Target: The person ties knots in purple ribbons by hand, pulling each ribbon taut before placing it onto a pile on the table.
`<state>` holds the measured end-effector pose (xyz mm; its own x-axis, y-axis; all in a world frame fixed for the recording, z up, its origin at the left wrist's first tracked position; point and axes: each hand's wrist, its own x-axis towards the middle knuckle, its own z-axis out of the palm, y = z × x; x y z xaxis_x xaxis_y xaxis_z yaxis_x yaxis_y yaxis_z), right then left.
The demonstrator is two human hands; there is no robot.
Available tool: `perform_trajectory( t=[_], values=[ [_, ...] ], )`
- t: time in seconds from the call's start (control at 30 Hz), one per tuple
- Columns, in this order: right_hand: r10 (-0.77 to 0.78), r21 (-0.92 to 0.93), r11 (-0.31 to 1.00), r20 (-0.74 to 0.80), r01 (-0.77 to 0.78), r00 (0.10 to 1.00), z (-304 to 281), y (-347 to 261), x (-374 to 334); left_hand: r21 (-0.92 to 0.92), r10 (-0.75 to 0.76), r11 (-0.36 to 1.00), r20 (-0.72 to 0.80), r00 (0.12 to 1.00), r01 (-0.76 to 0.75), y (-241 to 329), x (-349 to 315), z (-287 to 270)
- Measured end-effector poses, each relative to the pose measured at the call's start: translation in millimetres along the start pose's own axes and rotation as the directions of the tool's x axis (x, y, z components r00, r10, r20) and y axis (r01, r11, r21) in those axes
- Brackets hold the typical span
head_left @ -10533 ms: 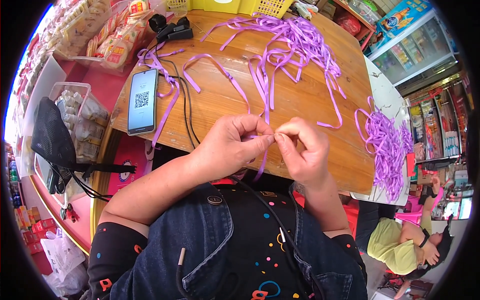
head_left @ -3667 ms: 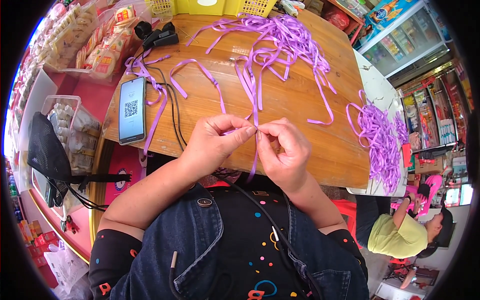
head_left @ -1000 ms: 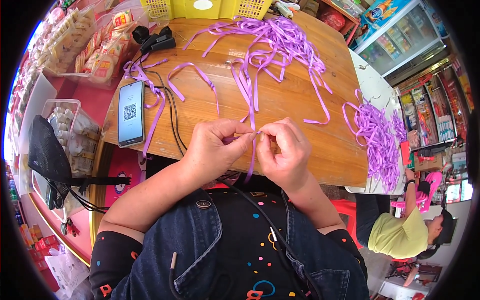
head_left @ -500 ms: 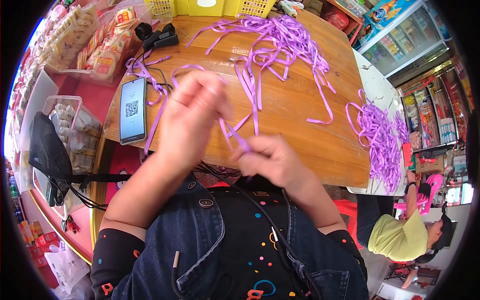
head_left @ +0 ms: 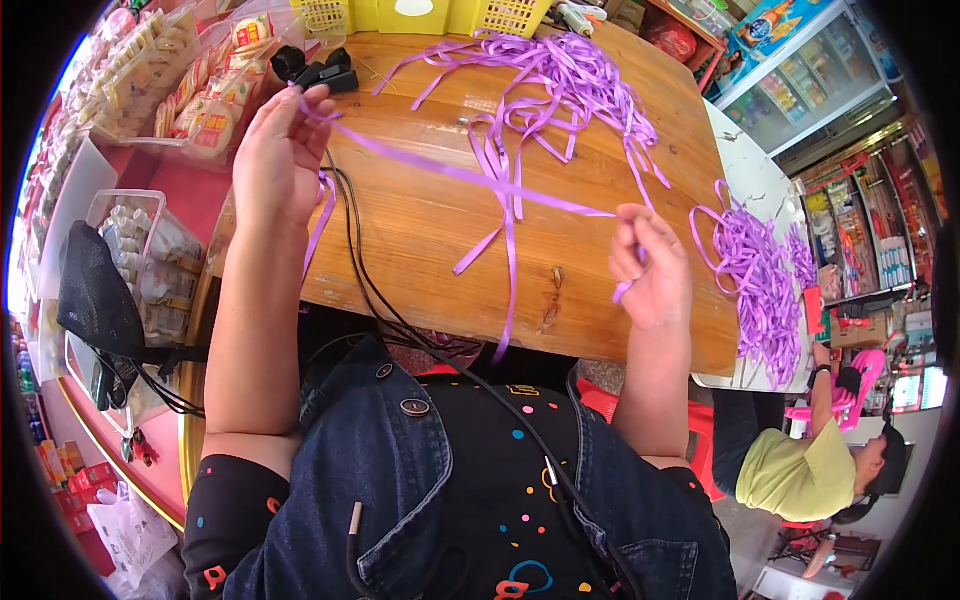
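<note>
A purple ribbon [head_left: 430,167] is stretched across the wooden table between my two hands, slanting down to the right. My left hand [head_left: 280,155], raised at the table's left side, pinches one part of it near the fingertips. At the right, the fingers of my right hand [head_left: 652,262] are closed on the other part, and a short tail hangs below them. Loose purple strands [head_left: 511,250] lie on the wood between the hands, joined to or touching a tangled heap of ribbons [head_left: 590,85] farther back. My left hand and forearm cover the phone.
Black cables [head_left: 365,255] run over the wooden table [head_left: 420,260] to its near edge. Black clips or devices [head_left: 325,72] and a yellow basket [head_left: 440,18] stand at the back. Another ribbon heap [head_left: 757,275] lies on a white table at right. A person in yellow [head_left: 800,465] sits beyond.
My hands have moved apart, the left up and leftward, the right up and rightward. The ribbon between them is now drawn out long. The phone has gone behind my left arm.
</note>
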<state>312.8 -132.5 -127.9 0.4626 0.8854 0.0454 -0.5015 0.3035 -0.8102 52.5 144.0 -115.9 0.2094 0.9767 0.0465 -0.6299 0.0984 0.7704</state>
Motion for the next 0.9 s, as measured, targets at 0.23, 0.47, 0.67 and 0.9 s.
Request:
perform_trajectory(
  t=[0.23, 0.47, 0.67, 0.9],
  values=[
    [0.194, -0.562, 0.82, 0.093, -0.109, 0.977, 54, 32, -13, 0.633, 0.262, 0.442, 0.586, 0.767, -0.635, -45, -84, 37],
    [0.228, -0.831, 0.547, 0.262, 0.099, 0.938, 59, 36, -20, 0.704, -0.432, 0.643, 0.658, 0.616, -0.301, -57, -132, 57],
    [0.277, -0.669, 0.742, 0.232, -0.054, 0.932, 53, 37, -19, 0.745, -0.727, 0.643, 0.524, 0.444, 0.174, -65, -124, 46],
    [0.217, -0.703, 0.709, 0.3, 0.061, 0.929, 56, 39, -18, 0.642, -0.69, 0.714, 0.576, 0.439, 0.28, -63, -122, 44]
  ],
)
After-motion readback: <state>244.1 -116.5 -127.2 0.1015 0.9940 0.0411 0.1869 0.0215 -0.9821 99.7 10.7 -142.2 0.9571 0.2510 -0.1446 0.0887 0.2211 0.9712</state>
